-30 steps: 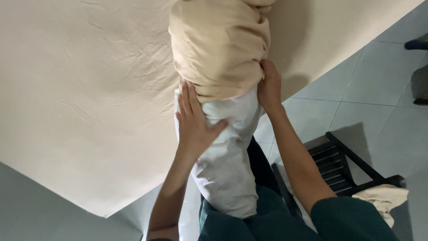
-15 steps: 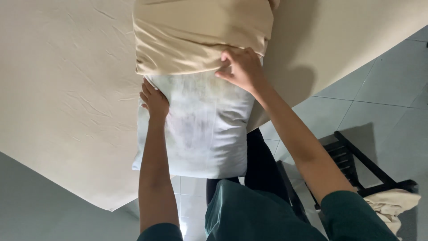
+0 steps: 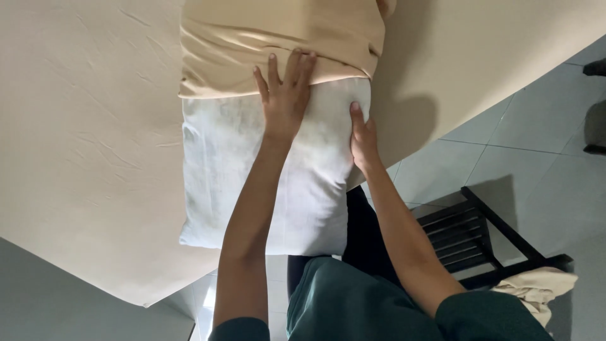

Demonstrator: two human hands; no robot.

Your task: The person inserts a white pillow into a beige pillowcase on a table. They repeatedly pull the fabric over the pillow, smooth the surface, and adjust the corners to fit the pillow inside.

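Observation:
A white pillow (image 3: pixel 252 183) lies flat on a bed with a beige sheet (image 3: pixel 82 145). A beige pillowcase (image 3: pixel 265 44) covers its far end, and the near two thirds are bare. My left hand (image 3: pixel 287 95) rests flat on the pillow's middle, fingers spread, fingertips on the hem of the pillowcase. My right hand (image 3: pixel 363 136) holds the pillow's right edge just below the hem, thumb on top and the fingers hidden beneath. My green sleeves and shirt fill the bottom of the view.
The bed's corner ends at the lower left, above grey floor. Pale floor tiles (image 3: pixel 505 126) lie to the right. A black slatted chair (image 3: pixel 480 240) stands at the lower right with a cream cloth (image 3: pixel 536 290) on it. Dark objects (image 3: pixel 593 107) sit at the right edge.
The pillow, bunched and narrow between both hands, now lies flat and wide. My left hand moved from its left side to the hem. My right hand dropped from the hem to the right edge.

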